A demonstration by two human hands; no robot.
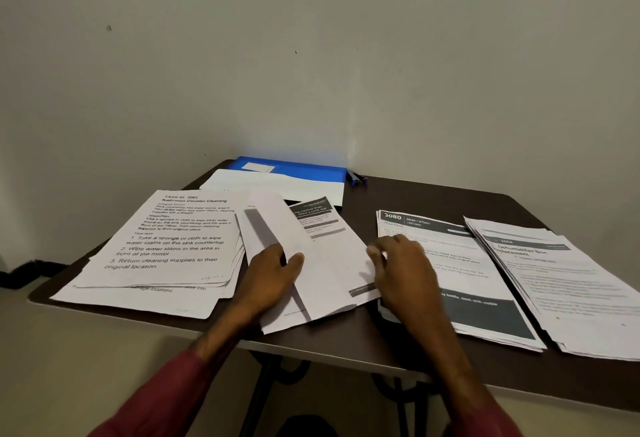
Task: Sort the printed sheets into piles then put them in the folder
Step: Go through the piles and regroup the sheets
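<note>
Printed sheets lie in piles on a dark table (pixel 346 339). A pile topped by a "Bathroom Counter Cleaning" sheet (pixel 162 246) is at the left. In the middle is a loose stack (pixel 322 263); my left hand (pixel 273 277) grips a raised sheet of it, thumb on top. My right hand (pixel 401 270) hovers with loosely curled fingers at that stack's right edge, over the "3080 Desk/Study" pile (pixel 474 281). A further pile (pixel 568 284) lies at the far right. The blue folder (pixel 298 168) sits at the back under a white sheet (pixel 277 184).
Pens (pixel 356 177) lie beside the folder near the wall. The wall runs close behind the table. The table's front edge is just below my wrists, with its metal legs (pixel 263 384) underneath. A dark cable (pixel 27 272) lies on the floor at the left.
</note>
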